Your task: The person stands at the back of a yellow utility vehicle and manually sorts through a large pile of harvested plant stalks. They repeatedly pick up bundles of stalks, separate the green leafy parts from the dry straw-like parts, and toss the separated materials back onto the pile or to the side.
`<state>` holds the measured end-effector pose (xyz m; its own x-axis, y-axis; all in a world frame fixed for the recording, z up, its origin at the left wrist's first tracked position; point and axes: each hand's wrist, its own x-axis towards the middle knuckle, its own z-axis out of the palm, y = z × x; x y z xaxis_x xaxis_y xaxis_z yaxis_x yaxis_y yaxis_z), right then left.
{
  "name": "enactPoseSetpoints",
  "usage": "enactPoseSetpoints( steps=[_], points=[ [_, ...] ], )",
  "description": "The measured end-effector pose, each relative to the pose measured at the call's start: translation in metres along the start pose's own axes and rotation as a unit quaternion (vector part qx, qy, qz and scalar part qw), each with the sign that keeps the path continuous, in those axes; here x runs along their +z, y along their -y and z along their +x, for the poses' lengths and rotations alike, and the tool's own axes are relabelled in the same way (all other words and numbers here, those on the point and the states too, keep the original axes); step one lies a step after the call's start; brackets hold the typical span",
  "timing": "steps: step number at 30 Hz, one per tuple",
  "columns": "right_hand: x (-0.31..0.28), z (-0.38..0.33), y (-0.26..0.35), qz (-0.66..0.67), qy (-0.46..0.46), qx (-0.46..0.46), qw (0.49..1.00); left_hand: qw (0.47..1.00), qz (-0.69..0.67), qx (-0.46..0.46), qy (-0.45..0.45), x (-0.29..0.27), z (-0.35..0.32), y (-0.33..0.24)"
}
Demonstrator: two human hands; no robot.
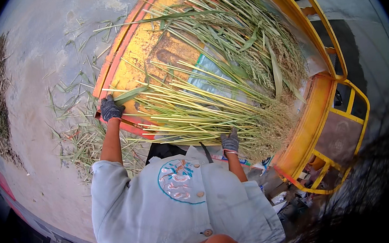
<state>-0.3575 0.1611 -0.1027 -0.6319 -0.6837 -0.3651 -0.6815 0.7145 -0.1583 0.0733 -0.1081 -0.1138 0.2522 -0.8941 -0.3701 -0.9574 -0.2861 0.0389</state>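
My left hand point(111, 108), in a dark grey knit glove, is closed at the left edge of a rusty yellow flatbed point(136, 42). From its fingers a broad green leaf point(131, 95) points right, over the cut ends of the stalks. My right hand point(230, 142), gloved alike, rests against the near side of a layer of yellow-green stalks point(203, 116). Its fingers look extended, partly among the stalks. Those stalks lie roughly side by side, with their feathery seed heads point(275, 130) to the right.
A larger, leafier heap of stalks point(242, 32) covers the far right of the bed, above a pale plastic sheet point(209, 75). Yellow metal rails point(330, 28) bound the right side. Stripped leaves point(84, 144) litter the concrete ground point(39, 113) at left.
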Motion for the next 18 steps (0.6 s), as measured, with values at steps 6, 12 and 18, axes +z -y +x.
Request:
enactPoseSetpoints(
  steps=[6,12,18],
  points=[
    [-0.032,0.025,0.005,0.027,0.029,-0.036,0.999,0.994,-0.092,-0.044,-0.047,0.100,0.035,0.064],
    [-0.065,0.108,0.017,0.046,0.117,-0.051,0.991,0.885,0.067,-0.449,-0.106,0.046,0.053,0.350],
    [-0.083,0.202,0.034,-0.101,0.186,-0.034,0.977,0.845,0.031,-0.513,-0.146,-0.018,-0.006,0.240]
  ],
)
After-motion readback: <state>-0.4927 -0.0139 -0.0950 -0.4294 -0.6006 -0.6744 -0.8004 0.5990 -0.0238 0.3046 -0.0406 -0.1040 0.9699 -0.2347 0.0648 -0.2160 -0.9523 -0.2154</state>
